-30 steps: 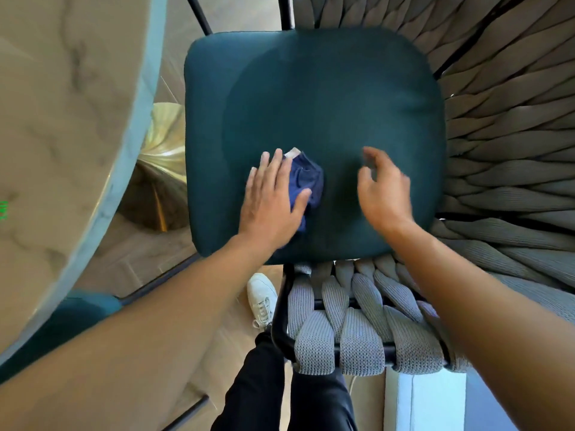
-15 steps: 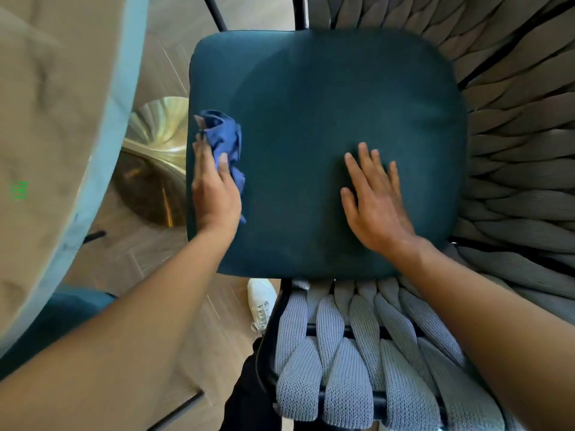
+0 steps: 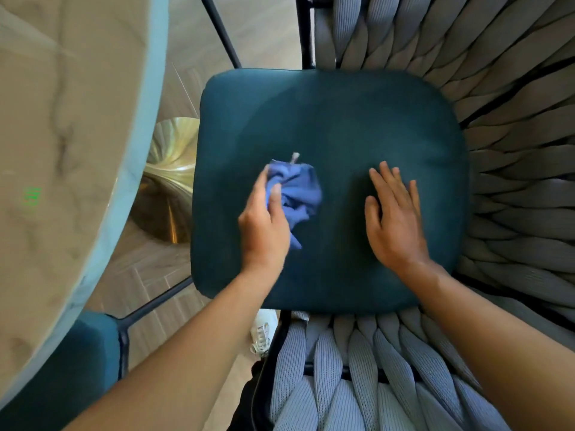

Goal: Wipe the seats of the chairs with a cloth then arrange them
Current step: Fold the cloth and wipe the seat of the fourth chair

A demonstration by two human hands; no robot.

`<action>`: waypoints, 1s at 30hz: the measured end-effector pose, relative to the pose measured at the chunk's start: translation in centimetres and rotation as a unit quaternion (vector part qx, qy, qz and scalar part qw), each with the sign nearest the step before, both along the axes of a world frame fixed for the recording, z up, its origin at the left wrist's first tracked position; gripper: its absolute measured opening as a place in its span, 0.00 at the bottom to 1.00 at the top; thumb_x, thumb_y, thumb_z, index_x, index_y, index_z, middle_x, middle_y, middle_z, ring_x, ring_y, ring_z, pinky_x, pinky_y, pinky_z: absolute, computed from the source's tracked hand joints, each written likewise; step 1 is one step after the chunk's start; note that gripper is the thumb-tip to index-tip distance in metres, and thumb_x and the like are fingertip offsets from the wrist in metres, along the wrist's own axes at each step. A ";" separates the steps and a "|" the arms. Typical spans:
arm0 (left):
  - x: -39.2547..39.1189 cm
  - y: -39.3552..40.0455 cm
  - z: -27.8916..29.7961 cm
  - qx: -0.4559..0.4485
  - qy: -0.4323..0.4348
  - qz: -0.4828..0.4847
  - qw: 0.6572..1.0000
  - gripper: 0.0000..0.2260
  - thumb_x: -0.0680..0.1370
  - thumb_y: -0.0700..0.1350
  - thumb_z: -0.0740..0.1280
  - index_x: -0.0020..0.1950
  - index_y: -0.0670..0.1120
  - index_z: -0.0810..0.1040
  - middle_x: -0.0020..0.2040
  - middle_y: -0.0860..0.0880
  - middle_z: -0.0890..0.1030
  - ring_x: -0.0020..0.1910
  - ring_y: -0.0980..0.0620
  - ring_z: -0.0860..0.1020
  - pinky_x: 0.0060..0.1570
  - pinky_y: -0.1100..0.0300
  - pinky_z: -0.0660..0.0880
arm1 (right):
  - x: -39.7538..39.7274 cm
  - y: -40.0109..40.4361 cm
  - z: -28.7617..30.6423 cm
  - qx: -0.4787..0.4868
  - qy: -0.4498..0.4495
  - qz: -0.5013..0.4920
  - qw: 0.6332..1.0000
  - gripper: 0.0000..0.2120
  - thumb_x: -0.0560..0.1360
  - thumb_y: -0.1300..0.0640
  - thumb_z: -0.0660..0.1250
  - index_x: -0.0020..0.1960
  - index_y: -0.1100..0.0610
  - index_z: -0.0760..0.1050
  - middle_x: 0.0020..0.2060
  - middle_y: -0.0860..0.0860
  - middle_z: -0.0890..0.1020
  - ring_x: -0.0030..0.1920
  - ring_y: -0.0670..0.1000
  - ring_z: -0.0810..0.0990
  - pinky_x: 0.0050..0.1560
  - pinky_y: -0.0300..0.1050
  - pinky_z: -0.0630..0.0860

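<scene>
Head view, looking straight down. One teal seat point(image 3: 342, 126) fills the middle of the frame, a square cushion with rounded corners. Round it on the right and along the bottom runs one woven backrest point(image 3: 513, 150) of thick grey cords on a dark frame. A corner of a second teal seat point(image 3: 87, 353) shows at the lower left, partly under the bench edge.

One cloth point(image 3: 298, 191), blue and bunched, lies on the seat left of centre, with a small pale tag sticking up at its top. The left hand point(image 3: 264, 225) grips the cloth, its fingers curled round the near side of the bundle; hand and cloth are blurred. The right hand point(image 3: 395, 216) lies flat on the seat right of centre, fingers straight and slightly spread, holding nothing. The two hands are near each other but apart, with bare seat between them.

One round marble bench point(image 3: 68, 135) takes up the left of the frame. One brass base point(image 3: 168, 181) shows between bench edge and seat. A wooden floor point(image 3: 258, 32) is seen at the top centre. One white shoe point(image 3: 264, 331) sits on the floor just below the seat's lower edge, beside a dark trouser leg point(image 3: 249, 402) at the bottom centre.
</scene>
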State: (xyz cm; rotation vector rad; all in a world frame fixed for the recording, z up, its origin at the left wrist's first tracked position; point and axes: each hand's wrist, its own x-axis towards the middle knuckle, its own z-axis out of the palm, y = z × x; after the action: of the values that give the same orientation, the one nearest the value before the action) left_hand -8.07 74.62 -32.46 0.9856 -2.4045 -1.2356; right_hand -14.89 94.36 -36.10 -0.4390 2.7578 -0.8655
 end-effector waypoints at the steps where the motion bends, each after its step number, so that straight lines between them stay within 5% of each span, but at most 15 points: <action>1: -1.2 -1.4 0.3 -0.012 0.003 0.051 0.999 0.17 0.85 0.45 0.61 0.73 0.43 0.73 0.68 0.45 0.78 0.64 0.52 0.75 0.59 0.75 0.67 | -0.1 0.2 0.0 -0.004 0.002 0.002 1.000 0.23 0.84 0.60 0.59 0.78 0.59 0.65 0.79 0.55 0.63 0.81 0.54 0.56 0.81 0.55 0.46; 4: -5.0 -5.4 -0.8 -0.035 -0.024 0.048 0.998 0.22 0.84 0.50 0.61 0.76 0.42 0.68 0.73 0.42 0.73 0.71 0.44 0.71 0.67 0.61 0.66 | -0.6 0.6 -0.3 -0.002 0.004 0.009 1.000 0.23 0.84 0.60 0.59 0.78 0.58 0.64 0.79 0.55 0.63 0.81 0.54 0.55 0.81 0.54 0.45; 6: -6.6 -6.2 -3.0 -0.068 -0.122 -0.029 0.990 0.31 0.83 0.54 0.62 0.81 0.40 0.57 0.80 0.39 0.59 0.79 0.41 0.58 0.77 0.53 0.57 | -0.9 0.8 -0.7 0.003 -0.001 0.009 1.000 0.23 0.84 0.58 0.58 0.79 0.58 0.63 0.79 0.55 0.62 0.81 0.53 0.54 0.81 0.55 0.44; 9: -7.8 -5.4 -6.2 -0.196 -0.189 -0.081 0.959 0.29 0.85 0.46 0.59 0.81 0.37 0.50 0.82 0.37 0.49 0.81 0.40 0.49 0.79 0.50 0.47 | -1.0 1.1 -1.1 0.005 0.000 0.013 1.000 0.23 0.84 0.56 0.56 0.79 0.57 0.63 0.80 0.55 0.61 0.81 0.53 0.54 0.81 0.56 0.45; 13: -7.9 -4.5 -6.5 -0.201 -0.126 -0.100 0.966 0.30 0.80 0.32 0.61 0.80 0.38 0.55 0.81 0.39 0.55 0.80 0.42 0.55 0.78 0.55 0.53 | -1.0 1.4 -1.3 -0.015 0.010 0.017 1.000 0.22 0.84 0.58 0.57 0.78 0.58 0.65 0.79 0.55 0.64 0.80 0.53 0.56 0.81 0.56 0.46; 18: -6.5 -0.2 -7.1 -0.205 -0.017 -0.330 0.921 0.30 0.70 0.24 0.67 0.72 0.33 0.70 0.72 0.34 0.72 0.71 0.37 0.72 0.71 0.47 0.68 | -1.2 2.1 -0.9 -0.039 0.015 -0.014 0.999 0.22 0.83 0.59 0.57 0.76 0.59 0.68 0.77 0.55 0.67 0.80 0.53 0.59 0.81 0.53 0.46; 25: -12.9 -0.9 -4.7 -0.104 -0.052 -0.087 0.989 0.25 0.83 0.32 0.55 0.80 0.40 0.58 0.81 0.41 0.56 0.81 0.43 0.53 0.78 0.55 0.52 | -1.6 3.6 -0.2 -0.071 -0.009 -0.086 0.994 0.21 0.83 0.60 0.57 0.75 0.60 0.68 0.77 0.55 0.68 0.79 0.51 0.60 0.81 0.50 0.46; 30: -13.3 2.5 -5.1 -0.134 -0.106 -0.207 0.963 0.31 0.79 0.27 0.57 0.81 0.39 0.53 0.82 0.39 0.49 0.81 0.42 0.50 0.78 0.58 0.46 | -1.6 4.4 -0.2 -0.079 -0.019 -0.116 0.990 0.21 0.82 0.61 0.56 0.75 0.60 0.68 0.76 0.56 0.69 0.79 0.51 0.61 0.81 0.50 0.48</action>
State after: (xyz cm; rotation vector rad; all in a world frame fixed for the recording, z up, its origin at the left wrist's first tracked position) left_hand -21.36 77.13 -37.59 0.5765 -2.9573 -0.9144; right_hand -16.48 98.78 -36.28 -0.1262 2.7522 -1.1406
